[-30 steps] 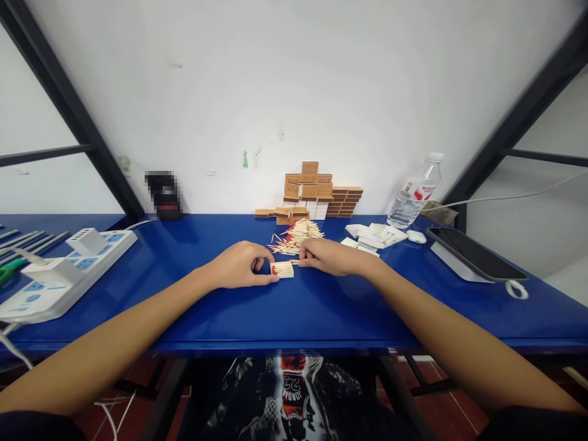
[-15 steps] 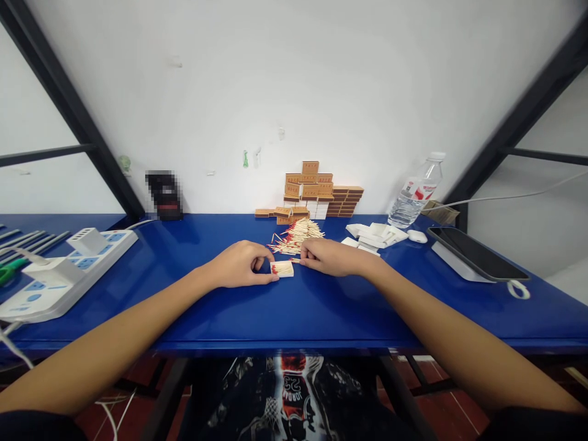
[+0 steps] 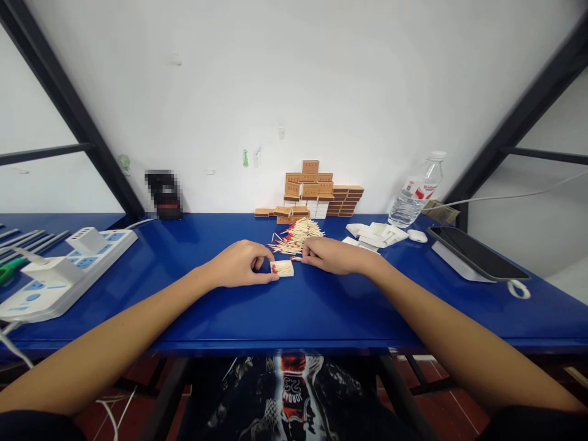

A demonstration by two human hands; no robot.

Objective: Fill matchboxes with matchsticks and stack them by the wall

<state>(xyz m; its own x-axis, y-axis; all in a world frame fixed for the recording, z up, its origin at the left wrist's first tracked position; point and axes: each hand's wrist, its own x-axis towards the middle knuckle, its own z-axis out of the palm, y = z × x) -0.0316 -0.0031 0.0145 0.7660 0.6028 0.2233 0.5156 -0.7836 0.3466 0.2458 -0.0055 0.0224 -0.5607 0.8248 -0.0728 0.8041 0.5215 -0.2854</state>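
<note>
Match tray is pinched by left hand, matches are gripped by right hand; filling is judged underway, aligned seating required.

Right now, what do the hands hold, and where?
The left hand pinches the match tray at its left end; for the right hand, it cannot be told.
</note>
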